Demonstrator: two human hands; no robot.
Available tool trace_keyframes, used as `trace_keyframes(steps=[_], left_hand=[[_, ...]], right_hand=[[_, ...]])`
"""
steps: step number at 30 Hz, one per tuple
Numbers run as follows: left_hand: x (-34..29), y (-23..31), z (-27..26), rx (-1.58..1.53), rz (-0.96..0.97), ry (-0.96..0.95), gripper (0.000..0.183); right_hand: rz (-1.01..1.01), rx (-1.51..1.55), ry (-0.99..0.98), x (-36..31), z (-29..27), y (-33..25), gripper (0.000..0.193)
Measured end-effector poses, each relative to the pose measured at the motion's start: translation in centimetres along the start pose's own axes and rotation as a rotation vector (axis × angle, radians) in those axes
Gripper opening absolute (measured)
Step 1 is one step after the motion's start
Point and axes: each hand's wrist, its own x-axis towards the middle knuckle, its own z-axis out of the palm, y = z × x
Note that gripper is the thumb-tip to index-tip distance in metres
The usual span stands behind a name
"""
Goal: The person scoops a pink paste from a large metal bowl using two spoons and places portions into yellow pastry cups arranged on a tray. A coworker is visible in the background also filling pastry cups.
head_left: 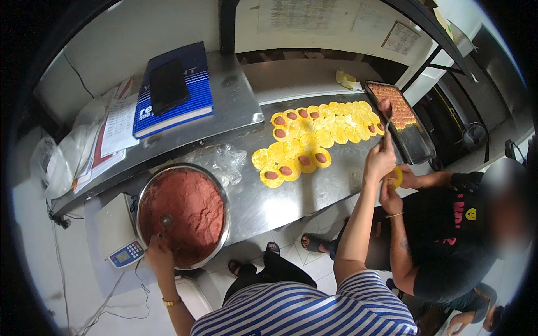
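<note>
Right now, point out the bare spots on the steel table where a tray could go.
The steel table is bare in front, between the bowl of red paste and the yellow dough discs, running right toward the right hand. A crumpled plastic wrap crowds the middle. The far right holds a baking tray; the left hand grips a spoon in the bowl.
</note>
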Motion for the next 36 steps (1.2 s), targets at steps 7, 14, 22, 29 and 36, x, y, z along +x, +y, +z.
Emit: trace_keyframes(steps=[7, 14, 22, 29, 36], left_hand=[[-1.0, 0.2, -0.8, 0.038, -0.079, -0.058, 0.014], [-1.3, 0.5, -0.6, -0.009, 0.027, 0.023, 0.015], [-0.5, -2.1, -2.9, -0.373, 0.076, -0.195, 0.017], [-0.2, -5.3, -4.0, -0.509, 0.042, -0.141, 0.016], [-0.8, -8.4, -0.8, -0.534, -0.064, 0.105, 0.017]], right_hand=[[0.113, -0.394, -0.514, -1.8, 11.0, 9.3, 0.029], [0.216, 0.056, -0.279, -1.6, 8.8, 9.3, 0.026], [-0.065, 1.039, -1.765, -12.4, -1.1, -13.9, 0.037], [-1.085, 0.631, -1.527, -19.8, -4.5, -27.7, 0.039], [-1.494, 0.526, -1.168, -23.2, -5.6, -29.9, 0.014]])
